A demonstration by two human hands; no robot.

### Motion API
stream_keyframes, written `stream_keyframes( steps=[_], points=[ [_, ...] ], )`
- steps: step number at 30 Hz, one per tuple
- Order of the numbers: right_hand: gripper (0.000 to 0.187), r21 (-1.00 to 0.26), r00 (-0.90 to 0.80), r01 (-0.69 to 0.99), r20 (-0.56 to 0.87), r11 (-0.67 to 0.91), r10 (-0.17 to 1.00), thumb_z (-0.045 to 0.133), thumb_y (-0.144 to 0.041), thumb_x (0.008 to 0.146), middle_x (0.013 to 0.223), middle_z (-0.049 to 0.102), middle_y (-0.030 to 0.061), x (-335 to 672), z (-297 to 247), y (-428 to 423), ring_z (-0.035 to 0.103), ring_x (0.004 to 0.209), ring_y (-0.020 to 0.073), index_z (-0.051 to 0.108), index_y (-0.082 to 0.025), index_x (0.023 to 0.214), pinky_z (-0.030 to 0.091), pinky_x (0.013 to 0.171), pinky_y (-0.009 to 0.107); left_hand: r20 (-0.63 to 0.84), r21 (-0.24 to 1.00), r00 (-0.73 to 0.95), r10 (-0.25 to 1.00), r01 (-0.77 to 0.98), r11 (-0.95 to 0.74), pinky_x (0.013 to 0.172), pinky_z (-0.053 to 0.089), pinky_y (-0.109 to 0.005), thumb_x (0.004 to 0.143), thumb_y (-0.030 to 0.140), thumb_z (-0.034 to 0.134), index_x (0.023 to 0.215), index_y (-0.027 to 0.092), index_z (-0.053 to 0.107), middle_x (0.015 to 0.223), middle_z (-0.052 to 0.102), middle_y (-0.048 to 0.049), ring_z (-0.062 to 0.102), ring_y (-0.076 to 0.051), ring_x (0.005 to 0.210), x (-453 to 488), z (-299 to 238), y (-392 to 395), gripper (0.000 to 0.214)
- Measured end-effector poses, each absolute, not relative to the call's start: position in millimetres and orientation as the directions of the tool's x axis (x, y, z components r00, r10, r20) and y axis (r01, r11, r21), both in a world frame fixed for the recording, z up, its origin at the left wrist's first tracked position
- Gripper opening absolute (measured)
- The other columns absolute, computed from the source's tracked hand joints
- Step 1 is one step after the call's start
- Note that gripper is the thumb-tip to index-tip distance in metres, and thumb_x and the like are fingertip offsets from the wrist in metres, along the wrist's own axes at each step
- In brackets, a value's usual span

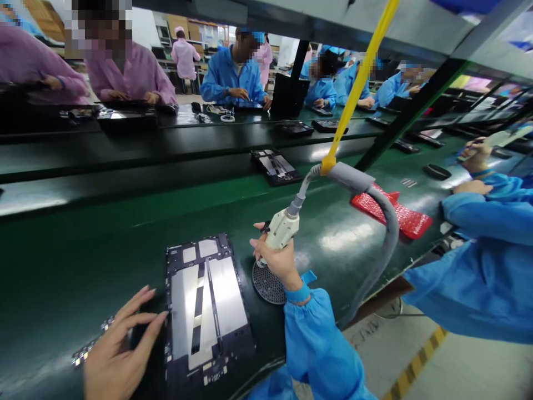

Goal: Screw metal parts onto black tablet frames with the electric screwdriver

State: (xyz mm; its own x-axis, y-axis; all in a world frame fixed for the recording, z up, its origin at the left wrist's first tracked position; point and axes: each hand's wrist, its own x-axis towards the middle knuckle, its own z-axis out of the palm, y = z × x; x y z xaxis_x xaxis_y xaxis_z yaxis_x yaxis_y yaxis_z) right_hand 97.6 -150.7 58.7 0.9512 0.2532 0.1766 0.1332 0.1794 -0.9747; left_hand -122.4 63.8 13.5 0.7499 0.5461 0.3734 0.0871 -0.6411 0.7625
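Observation:
My right hand is wrapped around a white electric screwdriver, its tip down over a round black perforated screw tray. A grey cable runs from the screwdriver's top. To the left of the tray lies an opened tablet, with silvery battery panels, dark flex strips and small boards exposed. Beside the tablet's left edge is my left hand, fingers extended and thumb tip close to or touching that edge. Partly hidden behind this hand is a narrow circuit board.
A yellow strap suspends the grey cable. Another opened tablet lies farther back. Red bubble wrap is at right, near a co-worker's blue sleeve. Several people work across the bench. A green post slants down at right.

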Motion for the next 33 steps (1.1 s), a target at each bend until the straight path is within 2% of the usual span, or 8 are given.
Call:
stream_keyframes(
  steps=[4, 8, 12, 16, 18, 23, 28, 33],
  points=[
    [0.029, -0.976, 0.951, 0.128, 0.171, 0.174, 0.258, 0.073, -0.017, 0.071, 0.047, 0.057, -0.0070, 98, 56, -150, 0.052, 0.039, 0.0112, 0.063, -0.016, 0.099, 0.046, 0.046, 0.026, 0.321, 0.857, 0.802, 0.505, -0.018, -0.516, 0.114, 0.035, -0.047, 0.083, 0.027, 0.065, 0.082, 0.020, 0.063, 0.127, 0.063, -0.0068, 0.053, -0.026, 0.125, -100, 4, 24, 0.008],
    [0.024, -0.974, 0.947, 0.131, 0.178, 0.183, 0.266, 0.072, -0.017, 0.071, 0.047, 0.056, -0.0073, 97, 56, -149, 0.052, 0.039, 0.0107, 0.061, -0.017, 0.092, 0.045, 0.045, 0.025, 0.316, 0.857, 0.841, 0.438, -0.056, -0.512, 0.117, 0.026, -0.051, 0.083, 0.021, 0.065, 0.080, 0.021, 0.063, 0.110, 0.070, -0.0046, 0.061, -0.024, 0.115, -99, 3, 12, 0.004],
    [0.023, -0.975, 0.949, 0.139, 0.181, 0.173, 0.259, 0.072, -0.017, 0.071, 0.048, 0.055, -0.0077, 97, 55, -149, 0.051, 0.040, 0.0103, 0.062, -0.017, 0.091, 0.044, 0.045, 0.024, 0.329, 0.886, 0.817, 0.474, -0.093, -0.453, 0.111, 0.038, -0.046, 0.080, 0.021, 0.068, 0.079, 0.022, 0.065, 0.090, 0.071, -0.0013, 0.066, -0.022, 0.101, -105, 15, 19, 0.003],
    [0.027, -0.974, 0.942, 0.147, 0.192, 0.174, 0.277, 0.072, -0.017, 0.072, 0.047, 0.056, -0.0070, 98, 52, -149, 0.052, 0.041, 0.0106, 0.064, -0.016, 0.098, 0.045, 0.046, 0.025, 0.105, 0.900, 0.651, 0.752, 0.260, -0.351, 0.089, 0.052, -0.037, 0.068, 0.040, 0.078, 0.083, 0.022, 0.070, 0.087, 0.071, -0.0022, 0.066, -0.021, 0.084, -111, 28, 47, 0.025],
    [0.031, -0.971, 0.946, 0.152, 0.197, 0.185, 0.258, 0.074, -0.018, 0.071, 0.049, 0.057, -0.0067, 97, 55, -149, 0.051, 0.039, 0.0101, 0.064, -0.016, 0.101, 0.044, 0.043, 0.024, -0.072, 0.867, 0.585, 0.808, 0.437, -0.240, 0.081, 0.053, -0.034, 0.061, 0.048, 0.080, 0.085, 0.020, 0.071, 0.087, 0.072, -0.0038, 0.066, -0.022, 0.082, -112, 32, 66, 0.038],
    [0.035, -0.943, 0.939, 0.250, 0.292, 0.222, 0.184, 0.076, -0.015, 0.071, 0.049, 0.058, -0.0061, 89, 81, -141, 0.054, 0.042, 0.0119, 0.063, -0.017, 0.103, 0.047, 0.044, 0.024, -0.279, 0.911, 0.757, 0.591, 0.403, -0.086, 0.066, 0.050, -0.027, 0.065, 0.048, 0.075, 0.080, 0.015, 0.071, 0.073, 0.070, -0.0046, 0.063, -0.017, 0.067, -105, 41, 100, 0.037],
    [0.034, -0.932, 0.877, 0.183, 0.299, 0.314, 0.376, 0.073, -0.017, 0.077, 0.053, 0.059, -0.0060, 63, 105, -119, 0.054, 0.044, 0.0113, 0.060, -0.020, 0.108, 0.047, 0.045, 0.025, -0.293, 0.920, 0.871, 0.395, 0.370, -0.132, 0.058, 0.045, -0.024, 0.074, 0.041, 0.068, 0.078, 0.013, 0.071, 0.067, 0.068, -0.0037, 0.059, -0.014, 0.060, -87, 45, 96, 0.028],
    [0.035, -0.935, 0.792, 0.130, 0.298, 0.329, 0.533, 0.070, -0.018, 0.081, 0.055, 0.059, -0.0063, 38, 113, -84, 0.056, 0.047, 0.0119, 0.058, -0.020, 0.114, 0.049, 0.050, 0.027, -0.142, 0.900, 0.895, 0.422, 0.295, -0.322, 0.062, 0.043, -0.025, 0.078, 0.034, 0.064, 0.077, 0.017, 0.072, 0.073, 0.071, -0.0027, 0.061, -0.016, 0.067, -71, 38, 92, 0.019]
  ],
)
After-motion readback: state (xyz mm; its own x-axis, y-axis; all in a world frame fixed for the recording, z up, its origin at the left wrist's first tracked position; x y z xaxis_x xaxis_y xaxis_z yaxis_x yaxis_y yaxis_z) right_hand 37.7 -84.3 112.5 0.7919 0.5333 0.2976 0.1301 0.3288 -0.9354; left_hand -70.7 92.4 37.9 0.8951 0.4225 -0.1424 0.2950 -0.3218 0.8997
